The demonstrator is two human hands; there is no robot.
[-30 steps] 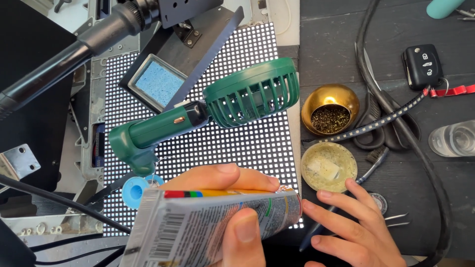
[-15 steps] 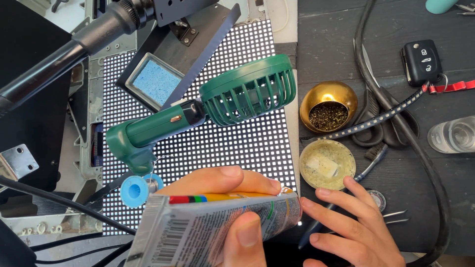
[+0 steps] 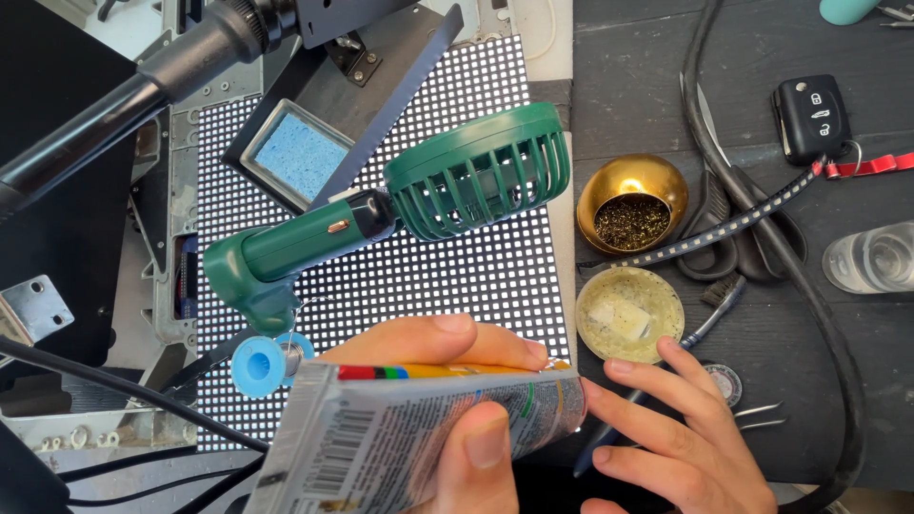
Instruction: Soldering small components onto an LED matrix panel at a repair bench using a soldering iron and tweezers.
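Head view, dark wooden tabletop [image 3: 666,86], white dotted panel [image 3: 428,276]

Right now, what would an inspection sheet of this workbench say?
Surface: dark wooden bench with a white dotted grid panel on it.
Job's things: squeezed tube in the left hand; right hand at its cap end.
Clutter: green fan, blue sponge, gold bowl, yellow tin, car key, blue solder spool.
Fingers: left wrapped round the tube; right spread.
Cables: black cable looping at right.
Surroundings: nothing seen.
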